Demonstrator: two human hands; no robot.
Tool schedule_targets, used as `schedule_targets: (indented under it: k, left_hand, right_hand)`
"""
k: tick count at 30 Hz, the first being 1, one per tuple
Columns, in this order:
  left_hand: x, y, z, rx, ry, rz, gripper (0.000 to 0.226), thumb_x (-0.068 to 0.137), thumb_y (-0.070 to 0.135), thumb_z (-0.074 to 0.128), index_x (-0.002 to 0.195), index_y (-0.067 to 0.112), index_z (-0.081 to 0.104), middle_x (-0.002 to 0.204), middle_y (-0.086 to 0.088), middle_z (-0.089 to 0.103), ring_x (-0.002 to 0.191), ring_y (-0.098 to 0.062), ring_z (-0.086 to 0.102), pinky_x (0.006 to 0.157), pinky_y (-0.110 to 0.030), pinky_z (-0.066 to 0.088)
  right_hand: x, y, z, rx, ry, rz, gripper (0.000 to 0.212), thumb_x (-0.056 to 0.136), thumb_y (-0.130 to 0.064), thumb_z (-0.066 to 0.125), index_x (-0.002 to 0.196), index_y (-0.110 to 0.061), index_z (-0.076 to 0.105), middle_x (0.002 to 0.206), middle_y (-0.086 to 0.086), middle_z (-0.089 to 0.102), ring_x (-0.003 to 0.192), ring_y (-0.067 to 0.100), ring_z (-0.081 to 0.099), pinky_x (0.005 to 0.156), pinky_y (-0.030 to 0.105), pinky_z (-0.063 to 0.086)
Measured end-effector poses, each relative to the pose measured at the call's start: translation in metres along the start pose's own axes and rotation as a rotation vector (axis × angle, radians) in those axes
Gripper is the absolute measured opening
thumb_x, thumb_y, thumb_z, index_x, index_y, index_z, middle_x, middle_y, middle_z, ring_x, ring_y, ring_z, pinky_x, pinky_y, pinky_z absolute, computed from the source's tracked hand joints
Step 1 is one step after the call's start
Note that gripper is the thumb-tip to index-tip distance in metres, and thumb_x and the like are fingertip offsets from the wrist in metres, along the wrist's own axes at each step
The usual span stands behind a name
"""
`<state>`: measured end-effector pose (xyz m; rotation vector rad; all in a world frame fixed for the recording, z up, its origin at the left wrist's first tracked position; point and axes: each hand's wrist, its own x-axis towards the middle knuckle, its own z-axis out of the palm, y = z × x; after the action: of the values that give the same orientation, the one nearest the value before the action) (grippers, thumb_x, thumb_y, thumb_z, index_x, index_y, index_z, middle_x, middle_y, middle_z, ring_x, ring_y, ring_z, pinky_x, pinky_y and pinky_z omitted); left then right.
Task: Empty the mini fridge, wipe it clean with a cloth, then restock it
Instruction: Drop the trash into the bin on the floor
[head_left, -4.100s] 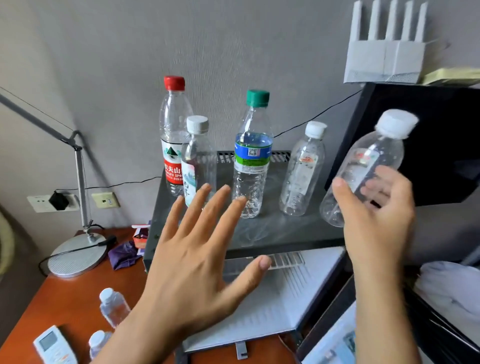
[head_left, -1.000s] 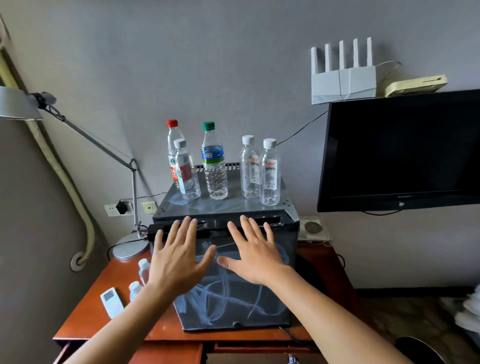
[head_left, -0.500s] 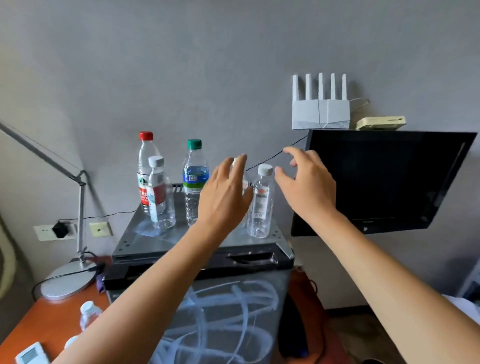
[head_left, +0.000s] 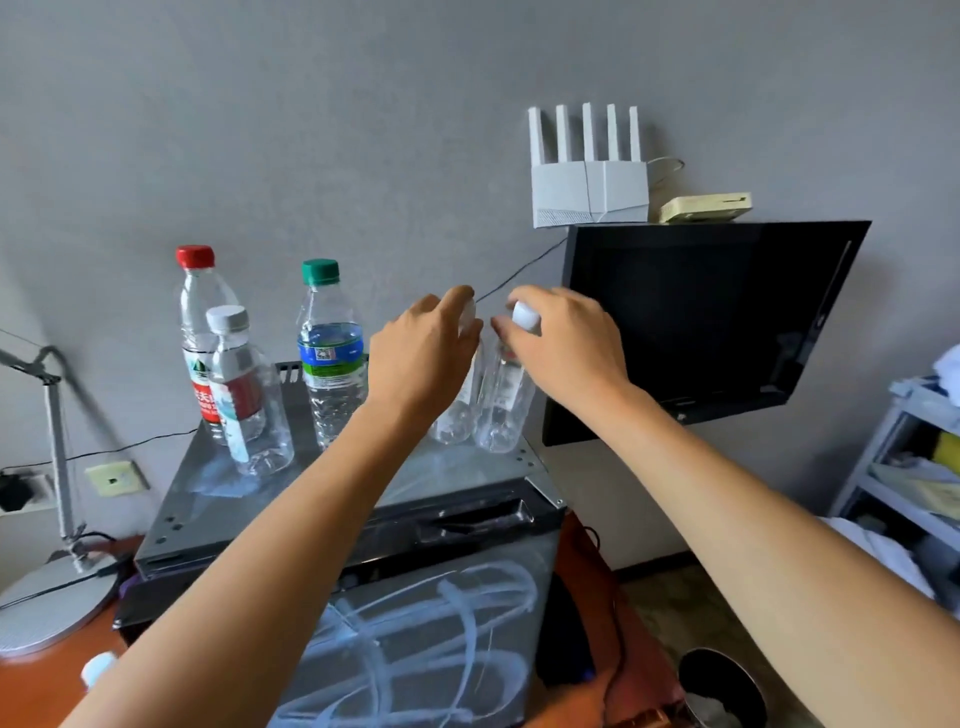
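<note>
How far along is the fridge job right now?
Emptying looks done: five bottles stand on the black mini fridge, whose door is shut; whether the inside was wiped cannot be seen. In hand: the left hand and right hand each grip a white-capped clear plastic bottle at its top. Restocking remains; the red-capped bottle and green-capped bottle stand untouched.

The mini fridge (head_left: 363, 499) stood on an orange-brown desk (head_left: 36, 680), its flat grey top serving as a shelf. Five bottles stood upright on that top: at far left a red-capped bottle (head_left: 200, 332) with a grey-capped bottle (head_left: 244, 395) just in front of it, a green-capped bottle (head_left: 330, 353) in the middle, and two small clear bottles (head_left: 501, 405) side by side at the right. On the desk to the left sat a round lamp base (head_left: 52, 605).
</note>
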<state>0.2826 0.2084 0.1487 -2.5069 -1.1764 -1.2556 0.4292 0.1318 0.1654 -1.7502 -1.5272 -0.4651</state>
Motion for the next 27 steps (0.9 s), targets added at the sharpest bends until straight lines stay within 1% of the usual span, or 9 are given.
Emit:
schedule_targets:
  k: [5,7,9,12,15,19,23,25,27]
  left_hand:
    - [0.007,0.054,0.011,-0.078,0.046,0.093,0.035,0.099,0.042,0.053,0.132,0.032,0.056,0.112,-0.005,0.07,0.091,-0.044,0.066,0.069,-0.041,0.049]
    - [0.007,0.079,0.024,-0.104,0.029,0.12,0.036,0.1,0.043,0.052,0.135,0.033,0.055,0.114,-0.005,0.069,0.092,-0.044,0.065,0.067,-0.039,0.042]
    - [0.004,0.109,0.044,-0.15,-0.008,0.154,0.038,0.1,0.045,0.051,0.137,0.034,0.053,0.113,-0.004,0.069,0.091,-0.044,0.065,0.067,-0.039,0.041]
    - [-0.01,0.158,0.082,-0.231,-0.094,0.202,0.038,0.1,0.046,0.05,0.136,0.035,0.052,0.111,-0.002,0.068,0.091,-0.04,0.066,0.069,-0.039,0.044]
    - [-0.03,0.211,0.127,-0.331,-0.165,0.24,0.037,0.1,0.045,0.052,0.135,0.036,0.051,0.107,0.001,0.067,0.09,-0.036,0.066,0.072,-0.042,0.053]
    - [-0.057,0.283,0.199,-0.374,-0.332,0.274,0.033,0.099,0.043,0.053,0.131,0.033,0.051,0.107,-0.001,0.066,0.092,-0.038,0.065,0.073,-0.044,0.052]
    - [-0.09,0.344,0.276,-0.391,-0.458,0.268,0.033,0.099,0.046,0.054,0.13,0.034,0.05,0.114,-0.002,0.068,0.097,-0.037,0.066,0.077,-0.045,0.054]
    - [-0.109,0.368,0.314,-0.386,-0.515,0.234,0.034,0.099,0.046,0.055,0.13,0.035,0.048,0.114,-0.002,0.069,0.096,-0.038,0.066,0.076,-0.044,0.053]
    - [-0.129,0.385,0.348,-0.352,-0.599,0.203,0.033,0.099,0.046,0.054,0.129,0.034,0.045,0.11,-0.004,0.069,0.096,-0.039,0.066,0.075,-0.043,0.05]
  right_hand:
    - [-0.018,0.058,-0.047,-0.016,0.158,0.082,0.028,0.092,-0.048,0.068,0.112,-0.028,0.072,0.092,-0.003,0.065,0.083,0.023,0.062,0.068,0.034,0.051]
    - [-0.03,0.086,-0.064,-0.046,0.177,0.131,0.029,0.092,-0.048,0.068,0.113,-0.028,0.072,0.087,-0.006,0.06,0.081,0.021,0.06,0.067,0.031,0.046]
    - [-0.047,0.117,-0.079,-0.085,0.174,0.189,0.029,0.092,-0.048,0.067,0.115,-0.029,0.071,0.085,-0.009,0.056,0.08,0.018,0.057,0.068,0.029,0.04]
    - [-0.079,0.166,-0.097,-0.157,0.155,0.26,0.03,0.093,-0.049,0.066,0.116,-0.031,0.07,0.086,-0.01,0.056,0.083,0.017,0.055,0.069,0.029,0.038]
    - [-0.116,0.222,-0.112,-0.216,0.122,0.339,0.033,0.094,-0.05,0.065,0.119,-0.03,0.068,0.092,-0.007,0.062,0.092,0.023,0.059,0.07,0.032,0.04]
    - [-0.168,0.3,-0.131,-0.228,0.074,0.465,0.035,0.094,-0.048,0.066,0.122,-0.027,0.069,0.105,0.002,0.071,0.097,0.028,0.064,0.073,0.034,0.047]
    - [-0.22,0.383,-0.138,-0.19,0.003,0.598,0.033,0.095,-0.045,0.068,0.122,-0.026,0.069,0.113,0.001,0.07,0.103,0.025,0.063,0.072,0.029,0.037]
    - [-0.246,0.426,-0.135,-0.186,-0.051,0.668,0.03,0.095,-0.045,0.066,0.119,-0.027,0.068,0.11,0.0,0.069,0.099,0.026,0.063,0.069,0.03,0.037]
    - [-0.27,0.466,-0.126,-0.18,-0.122,0.722,0.027,0.096,-0.043,0.066,0.114,-0.024,0.067,0.098,0.0,0.064,0.092,0.029,0.063,0.065,0.032,0.036]
